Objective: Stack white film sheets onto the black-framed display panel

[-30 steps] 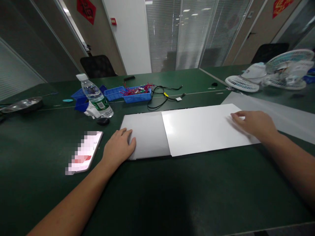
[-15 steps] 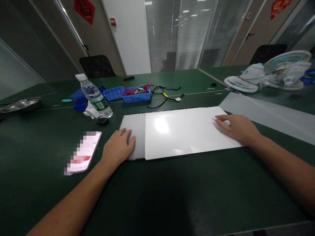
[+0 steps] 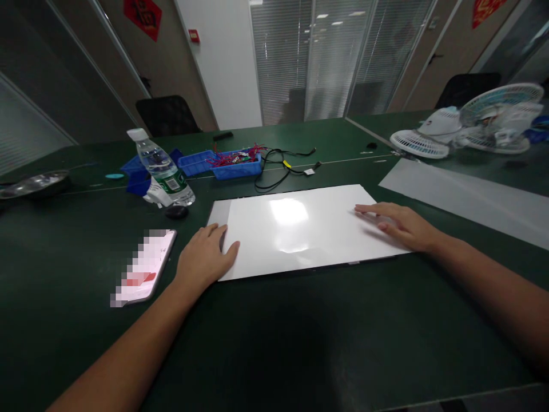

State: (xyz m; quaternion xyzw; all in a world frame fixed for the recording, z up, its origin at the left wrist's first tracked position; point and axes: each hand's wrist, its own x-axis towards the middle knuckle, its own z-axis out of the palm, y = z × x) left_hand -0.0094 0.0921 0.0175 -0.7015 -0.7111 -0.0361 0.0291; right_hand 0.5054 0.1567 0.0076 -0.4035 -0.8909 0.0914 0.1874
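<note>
A glossy white sheet (image 3: pixel 266 240) lies over a flat grey panel (image 3: pixel 219 213), whose left end shows as a narrow strip. My left hand (image 3: pixel 205 254) rests at the left end of both, fingers apart, thumb at the sheet's edge. On the right part of the sheet lies my right hand (image 3: pixel 398 224), flat with fingers stretched to the left; whether it presses down is hard to tell. A translucent whitish sheet (image 3: pixel 463 200) lies apart, beyond my right hand. What lies beneath the white sheet is mostly hidden.
Left of my left hand is a phone (image 3: pixel 146 269), with a black mouse (image 3: pixel 176 212) and a tilted water bottle (image 3: pixel 165 171) behind it. Blue trays (image 3: pixel 238 170) with red wires and a black cable (image 3: pixel 274 171) lie farther back. White fan parts (image 3: pixel 446 134) stand at the far right.
The white sheet has slid left across the grey panel, covering more of its left end. My right hand has moved left with it and its fingers have straightened. My left hand stays in place.
</note>
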